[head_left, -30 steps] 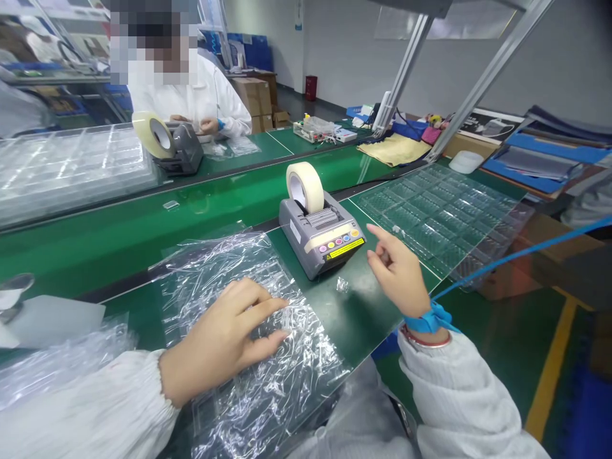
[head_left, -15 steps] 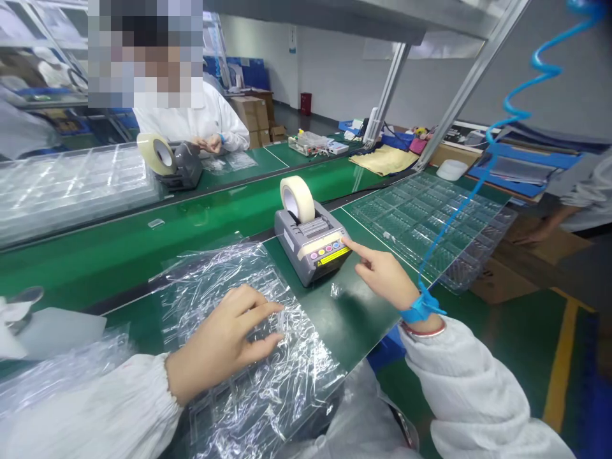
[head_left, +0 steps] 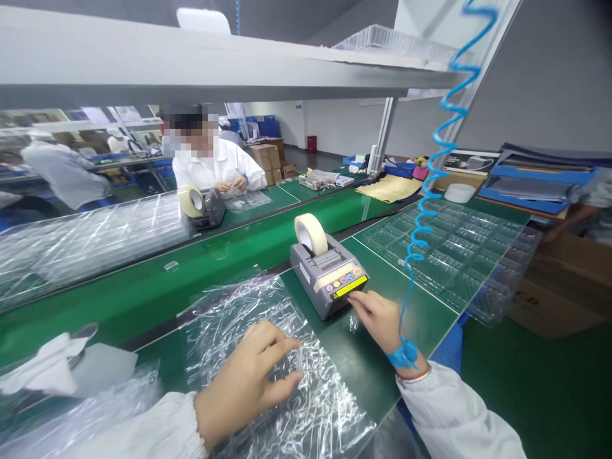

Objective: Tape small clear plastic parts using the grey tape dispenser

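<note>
Tape dispenser (head_left: pixel 327 280), grey with a row of coloured buttons and a yellow label on its front, stands on the green surface (head_left: pixel 387 370) ahead of the person, a pale roll of tape (head_left: pixel 317 234) upright in its back. The right hand (head_left: pixel 378 320) reaches to the front of it, just below the label. Its thumb and index finger are drawn narrow, close together; whether they touch the machine or grip any tape cannot be told.

The left hand (head_left: pixel 248 382) is over crinkled clear plastic film (head_left: pixel 329 395), left of the dispenser. Its thumb and index finger stand moderately apart, tips facing each other; it cannot be told whether something clear lies between them. A small clear scrap (head_left: pixel 354 324) lies near the right fingertips.

A blue wristband (head_left: pixel 404 354) circles the right wrist, joined to a coiled blue cord (head_left: pixel 442 146) from above. A clear compartmented tray (head_left: pixel 444 255) lies right of the dispenser. Across the way, a co-worker (head_left: pixel 215 166) in white sits behind a second dispenser (head_left: pixel 213 209).
</note>
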Demonstrator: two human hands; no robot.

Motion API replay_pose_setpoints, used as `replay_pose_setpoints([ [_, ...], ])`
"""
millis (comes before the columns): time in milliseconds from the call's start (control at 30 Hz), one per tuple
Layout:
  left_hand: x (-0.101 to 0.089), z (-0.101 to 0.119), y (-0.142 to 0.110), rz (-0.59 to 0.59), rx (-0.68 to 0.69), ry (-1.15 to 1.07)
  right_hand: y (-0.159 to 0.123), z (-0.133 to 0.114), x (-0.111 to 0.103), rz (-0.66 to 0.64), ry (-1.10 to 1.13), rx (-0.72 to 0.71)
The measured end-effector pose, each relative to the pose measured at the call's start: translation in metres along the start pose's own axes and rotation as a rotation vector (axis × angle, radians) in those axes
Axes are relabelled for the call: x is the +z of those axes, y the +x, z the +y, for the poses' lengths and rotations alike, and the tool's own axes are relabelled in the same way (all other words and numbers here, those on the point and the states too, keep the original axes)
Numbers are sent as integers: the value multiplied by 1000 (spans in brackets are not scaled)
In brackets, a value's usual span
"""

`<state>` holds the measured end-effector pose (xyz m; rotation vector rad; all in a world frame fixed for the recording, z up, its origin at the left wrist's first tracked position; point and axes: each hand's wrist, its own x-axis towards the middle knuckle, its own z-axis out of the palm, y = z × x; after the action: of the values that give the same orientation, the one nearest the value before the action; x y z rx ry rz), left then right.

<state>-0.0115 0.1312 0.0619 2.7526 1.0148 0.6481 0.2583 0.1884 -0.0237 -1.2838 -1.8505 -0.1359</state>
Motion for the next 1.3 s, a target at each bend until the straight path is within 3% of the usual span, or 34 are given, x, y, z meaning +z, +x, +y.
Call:
replay_pose_setpoints([
  [267,2,3,0,29,-38,-22,2,11,3,16,-26,-209],
  [400,2,4,-1,34,-48,-19,2,11,0,-58,13,-208],
  [533,3,3,-1,35,-46,-21,-7,10,-11,-258,-22,-80],
  [700,4,1,-2,-2,-86,-45,-19,3,-12,-688,-269,22],
  [800,5,2,-2,-13,-89,-42,-19,-3,-8,-810,-355,65],
  [1033,5,2,-2,-1,-84,-30,3,-8,-16,-899,-314,68],
  [1133,6,2,-3,5,-66,-33,14,-5,-22,-886,-189,152],
  [1233,6,1,-3,8,-59,-28,18,-1,-28,-729,-22,245],
  [1300,5,0,-3,1,-54,-27,20,1,-33,-521,25,296],
])
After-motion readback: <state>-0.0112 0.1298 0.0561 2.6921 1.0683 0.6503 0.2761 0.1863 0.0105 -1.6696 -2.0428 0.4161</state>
